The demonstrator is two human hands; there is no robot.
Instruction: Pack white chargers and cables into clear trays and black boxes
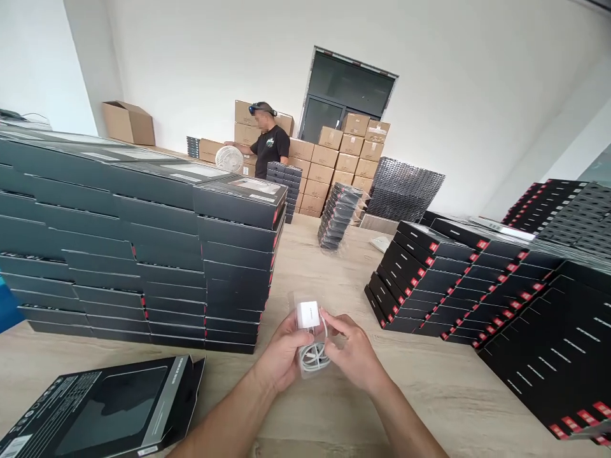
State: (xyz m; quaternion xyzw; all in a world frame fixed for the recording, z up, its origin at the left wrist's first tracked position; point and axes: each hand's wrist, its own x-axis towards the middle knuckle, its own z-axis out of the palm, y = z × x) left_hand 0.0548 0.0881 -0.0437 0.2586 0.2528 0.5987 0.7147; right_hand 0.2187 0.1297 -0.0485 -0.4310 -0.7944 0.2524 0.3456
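My left hand [281, 353] and my right hand [352, 350] meet over the wooden table [334, 273], fingers closed on a clear plastic bag [311, 337]. Inside the bag sit a white charger block [308, 314] and a coiled white cable [314, 355]. An open black flat box [102, 407] lies at the near left of the table, apart from both hands.
A tall wall of stacked black boxes [138, 248] fills the left. Fanned black boxes with red tabs [443, 273] spread on the right. A smaller stack [338, 216] stands farther back. A person in a black shirt [270, 146] stands by a white fan [230, 158] and cardboard cartons [344, 159].
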